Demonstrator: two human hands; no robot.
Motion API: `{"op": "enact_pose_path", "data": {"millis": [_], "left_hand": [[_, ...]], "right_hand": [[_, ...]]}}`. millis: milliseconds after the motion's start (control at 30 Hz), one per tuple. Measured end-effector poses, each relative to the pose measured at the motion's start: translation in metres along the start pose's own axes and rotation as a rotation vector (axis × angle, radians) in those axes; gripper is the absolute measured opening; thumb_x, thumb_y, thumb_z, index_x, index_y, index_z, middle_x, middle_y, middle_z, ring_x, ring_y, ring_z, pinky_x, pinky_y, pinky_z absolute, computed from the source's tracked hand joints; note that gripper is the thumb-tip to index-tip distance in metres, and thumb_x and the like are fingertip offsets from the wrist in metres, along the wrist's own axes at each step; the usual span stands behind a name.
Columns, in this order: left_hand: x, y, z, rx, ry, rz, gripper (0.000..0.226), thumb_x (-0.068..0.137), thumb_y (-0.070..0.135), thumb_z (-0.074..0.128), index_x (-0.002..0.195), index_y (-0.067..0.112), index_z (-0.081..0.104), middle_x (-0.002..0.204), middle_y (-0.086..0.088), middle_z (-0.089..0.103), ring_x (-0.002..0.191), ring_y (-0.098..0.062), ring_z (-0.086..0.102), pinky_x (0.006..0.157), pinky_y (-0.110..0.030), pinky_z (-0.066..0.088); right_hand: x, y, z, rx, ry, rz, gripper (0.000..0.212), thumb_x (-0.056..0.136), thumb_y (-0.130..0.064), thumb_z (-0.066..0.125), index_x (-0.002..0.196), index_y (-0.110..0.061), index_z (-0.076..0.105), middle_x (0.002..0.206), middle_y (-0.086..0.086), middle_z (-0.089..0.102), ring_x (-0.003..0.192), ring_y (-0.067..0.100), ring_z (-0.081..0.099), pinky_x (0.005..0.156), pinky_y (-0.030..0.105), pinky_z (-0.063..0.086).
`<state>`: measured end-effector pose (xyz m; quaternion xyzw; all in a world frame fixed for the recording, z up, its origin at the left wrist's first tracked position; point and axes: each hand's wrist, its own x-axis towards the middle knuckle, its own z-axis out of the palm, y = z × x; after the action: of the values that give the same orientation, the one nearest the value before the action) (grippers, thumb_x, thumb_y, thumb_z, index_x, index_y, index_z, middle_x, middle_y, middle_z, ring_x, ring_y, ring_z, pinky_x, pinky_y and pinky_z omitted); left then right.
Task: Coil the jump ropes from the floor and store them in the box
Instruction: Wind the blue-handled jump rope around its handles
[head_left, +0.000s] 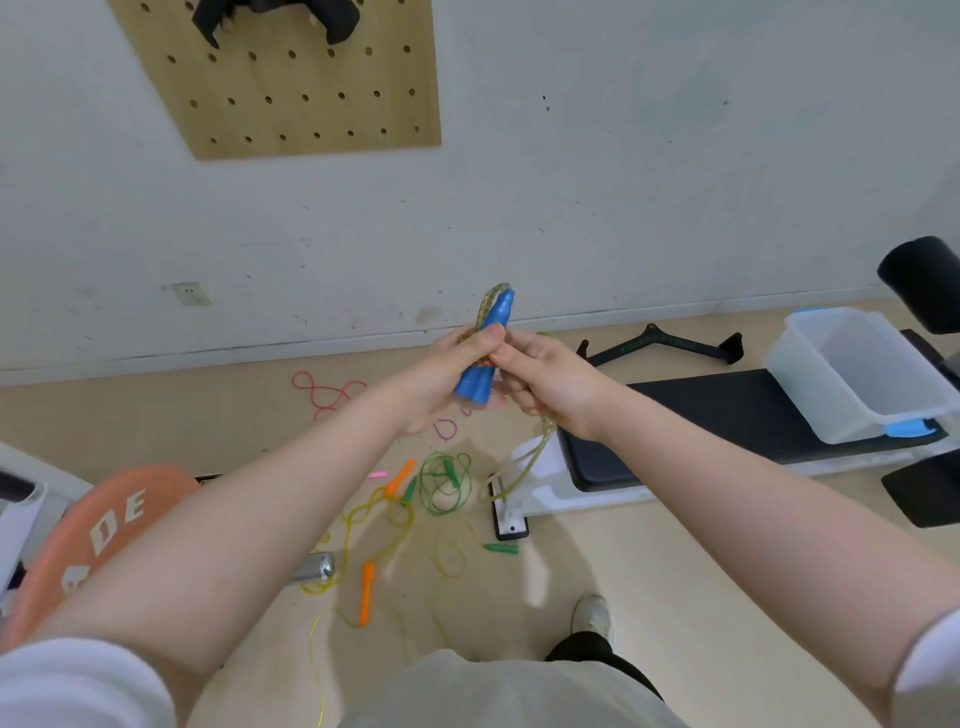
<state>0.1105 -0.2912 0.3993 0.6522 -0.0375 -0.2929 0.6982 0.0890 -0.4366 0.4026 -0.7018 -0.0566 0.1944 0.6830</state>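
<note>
My left hand (449, 371) grips the two blue handles (485, 358) of a jump rope, held upright together at chest height. My right hand (545, 376) is closed on that rope's glittery cord (530, 460), which hangs in loops toward the floor. Below lie a green rope (444, 483) in a loose coil, a yellow rope with orange handles (368, 592), and a pink rope (324, 392) near the wall. The clear plastic box (810, 379) stands empty on the black bench at the right.
A black padded bench (727, 421) with a white frame runs to the right. An orange board (104, 525) lies at the left. A black cable bar (665, 345) rests by the wall. A pegboard (291, 83) hangs above. My shoe (592, 618) is on the floor.
</note>
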Motion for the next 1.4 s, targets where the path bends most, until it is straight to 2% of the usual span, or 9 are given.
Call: {"op": "enact_pose_path", "data": {"millis": [233, 333, 400, 467, 633, 767, 1067, 1233, 1400], "left_hand": [[-0.003, 0.000, 0.004, 0.038, 0.111, -0.014, 0.019, 0.089, 0.031, 0.060, 0.105, 0.025, 0.053, 0.082, -0.004, 0.061, 0.060, -0.020, 0.062, 0.055, -0.027, 0.050], [-0.001, -0.006, -0.001, 0.206, 0.235, -0.005, 0.026, 0.086, 0.026, 0.064, 0.110, 0.025, 0.053, 0.069, 0.000, 0.053, 0.040, -0.009, 0.041, 0.042, -0.018, 0.033], [-0.001, -0.009, -0.008, 0.326, 0.313, 0.008, 0.033, 0.083, 0.026, 0.067, 0.113, 0.024, 0.052, 0.073, 0.001, 0.055, 0.038, -0.006, 0.040, 0.039, -0.016, 0.030], [0.000, -0.013, -0.021, 0.447, 0.367, 0.035, 0.036, 0.081, 0.025, 0.071, 0.111, 0.020, 0.052, 0.073, 0.004, 0.052, 0.045, -0.006, 0.040, 0.041, -0.017, 0.031], [0.004, -0.024, -0.032, 1.174, 0.251, -0.007, 0.056, 0.072, 0.039, 0.077, 0.112, 0.011, 0.048, 0.094, -0.006, 0.061, 0.085, -0.025, 0.059, 0.071, -0.034, 0.047], [0.000, -0.023, -0.024, 1.557, 0.253, -0.082, 0.046, 0.078, 0.038, 0.066, 0.116, 0.015, 0.053, 0.105, -0.009, 0.064, 0.096, -0.029, 0.062, 0.067, -0.031, 0.045], [-0.045, -0.005, -0.002, 1.473, 0.065, 0.223, 0.034, 0.071, 0.042, 0.063, 0.090, 0.024, 0.040, 0.080, 0.012, 0.046, 0.080, -0.020, 0.053, 0.064, -0.029, 0.043], [-0.048, 0.001, -0.002, 1.032, 0.178, 0.378, 0.076, 0.055, 0.048, 0.058, 0.127, 0.038, 0.036, 0.088, 0.008, 0.062, 0.078, -0.014, 0.059, 0.073, -0.027, 0.048], [-0.040, 0.002, 0.007, 0.668, 0.239, 0.448, 0.036, 0.054, 0.049, 0.059, 0.089, 0.048, 0.052, 0.083, 0.017, 0.061, 0.072, -0.003, 0.055, 0.071, -0.020, 0.045]], "right_hand": [[-0.002, 0.004, -0.002, -0.156, -0.048, 0.029, 0.011, 0.097, -0.028, 0.046, 0.101, -0.023, 0.055, 0.044, -0.010, 0.036, 0.036, 0.002, 0.030, 0.038, 0.015, 0.022], [0.002, 0.005, -0.003, -0.495, -0.002, 0.063, 0.020, 0.094, -0.032, 0.050, 0.109, -0.019, 0.054, 0.064, -0.008, 0.049, 0.054, 0.001, 0.047, 0.049, 0.014, 0.036], [0.006, 0.005, -0.011, -0.847, 0.009, 0.090, 0.024, 0.093, -0.036, 0.051, 0.097, -0.013, 0.058, 0.080, 0.001, 0.056, 0.079, 0.015, 0.057, 0.067, 0.027, 0.044], [0.007, 0.002, -0.017, -1.078, -0.021, 0.092, 0.027, 0.095, -0.030, 0.047, 0.087, -0.009, 0.061, 0.082, 0.007, 0.054, 0.087, 0.025, 0.054, 0.070, 0.033, 0.039], [0.005, -0.020, 0.008, -1.590, -0.130, -0.076, 0.028, 0.098, -0.029, 0.041, 0.107, -0.010, 0.060, 0.104, 0.012, 0.060, 0.101, 0.030, 0.056, 0.068, 0.033, 0.041], [0.013, -0.046, 0.034, -1.822, -0.172, -0.321, 0.020, 0.095, -0.021, 0.047, 0.100, -0.011, 0.064, 0.090, 0.009, 0.057, 0.087, 0.029, 0.059, 0.049, 0.024, 0.033], [0.021, -0.055, -0.020, -0.889, -0.221, -0.054, 0.020, 0.077, -0.023, 0.075, 0.072, -0.020, 0.056, 0.066, 0.001, 0.056, 0.057, 0.010, 0.044, 0.057, 0.025, 0.038], [0.014, -0.022, -0.025, -0.392, -0.159, 0.045, 0.018, 0.089, -0.015, 0.060, 0.073, -0.011, 0.054, 0.061, 0.006, 0.047, 0.049, 0.006, 0.037, 0.050, 0.022, 0.029], [0.004, -0.001, -0.005, -0.109, -0.012, 0.096, 0.031, 0.094, -0.001, 0.039, 0.068, -0.016, 0.048, 0.050, -0.004, 0.038, 0.043, 0.004, 0.027, 0.047, 0.018, 0.020]]}}
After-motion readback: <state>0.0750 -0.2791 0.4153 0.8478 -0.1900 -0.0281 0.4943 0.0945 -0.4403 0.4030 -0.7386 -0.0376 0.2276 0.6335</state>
